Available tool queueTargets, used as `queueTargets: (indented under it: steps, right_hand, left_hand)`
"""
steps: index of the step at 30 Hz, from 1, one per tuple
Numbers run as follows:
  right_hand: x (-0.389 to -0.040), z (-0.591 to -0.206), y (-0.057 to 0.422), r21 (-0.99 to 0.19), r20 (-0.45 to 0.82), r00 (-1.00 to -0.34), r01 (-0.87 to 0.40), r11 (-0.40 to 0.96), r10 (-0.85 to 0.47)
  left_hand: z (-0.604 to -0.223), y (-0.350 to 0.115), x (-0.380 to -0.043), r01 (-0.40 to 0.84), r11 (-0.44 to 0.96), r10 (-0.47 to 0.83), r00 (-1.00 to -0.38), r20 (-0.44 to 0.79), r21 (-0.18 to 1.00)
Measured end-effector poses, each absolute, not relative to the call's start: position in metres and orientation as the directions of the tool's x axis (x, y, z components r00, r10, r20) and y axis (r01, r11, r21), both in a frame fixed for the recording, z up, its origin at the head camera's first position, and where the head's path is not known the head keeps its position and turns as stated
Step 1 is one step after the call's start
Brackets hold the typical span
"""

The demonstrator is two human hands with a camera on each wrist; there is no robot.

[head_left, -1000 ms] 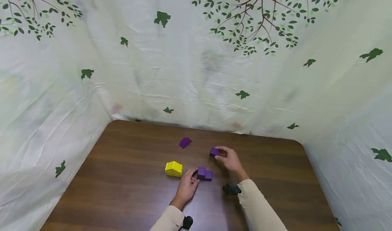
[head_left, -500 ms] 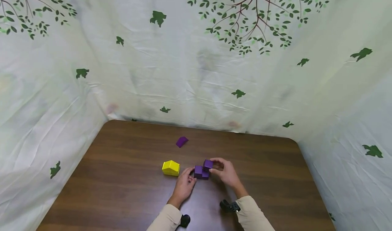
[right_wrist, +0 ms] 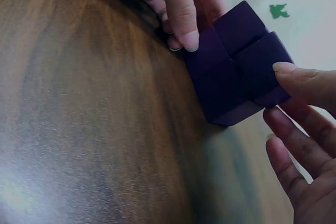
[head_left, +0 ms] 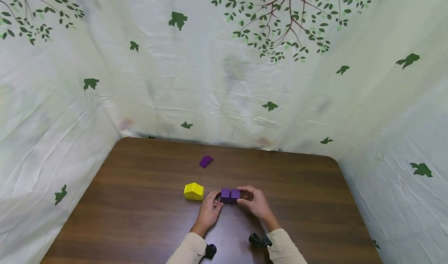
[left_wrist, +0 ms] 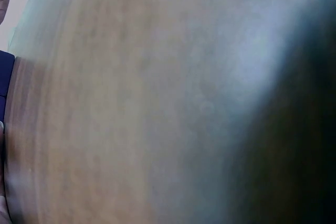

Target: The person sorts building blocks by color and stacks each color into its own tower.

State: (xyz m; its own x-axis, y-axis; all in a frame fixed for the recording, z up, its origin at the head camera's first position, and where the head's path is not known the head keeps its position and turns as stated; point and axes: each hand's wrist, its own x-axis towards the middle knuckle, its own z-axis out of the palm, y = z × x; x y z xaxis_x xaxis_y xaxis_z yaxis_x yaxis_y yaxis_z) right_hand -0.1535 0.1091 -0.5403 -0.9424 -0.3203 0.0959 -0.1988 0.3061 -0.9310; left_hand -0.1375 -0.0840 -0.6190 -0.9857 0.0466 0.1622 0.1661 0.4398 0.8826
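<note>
Purple cubes stand two wide and two high on the wooden table. My right hand (head_left: 257,203) pinches the upper right cube (right_wrist: 262,64) between thumb and fingers, directly over a lower one (right_wrist: 223,90). A narrow gap shows between it and the upper left cube (head_left: 225,193). From the left side, my left hand (head_left: 208,213) grips the base of the stack, its thumb (right_wrist: 182,17) on the near face in the right wrist view. In the left wrist view only a sliver of the purple blocks (left_wrist: 5,74) shows at the left edge.
A yellow block with a roof-like top (head_left: 194,191) stands just left of my left hand. Farther back lies a purple block with a slanted outline (head_left: 206,161). The brown table (head_left: 140,225) meets a pale leaf-print curtain (head_left: 210,81) along its far edge.
My right hand has come left and nearer, bringing its purple cube from behind the others to the top of the lower right one. The left hand stays at the stack.
</note>
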Motion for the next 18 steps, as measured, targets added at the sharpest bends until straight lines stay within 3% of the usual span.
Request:
queueTargets:
  steps: [18]
  right_hand:
    - [-0.1497,-0.5457,0.1081,-0.939,0.087,-0.949,-0.180,0.295,-0.303]
  left_hand:
    - [-0.6173,-0.0828,-0.1379,0.160,0.445,0.056,-0.987,0.151,0.881]
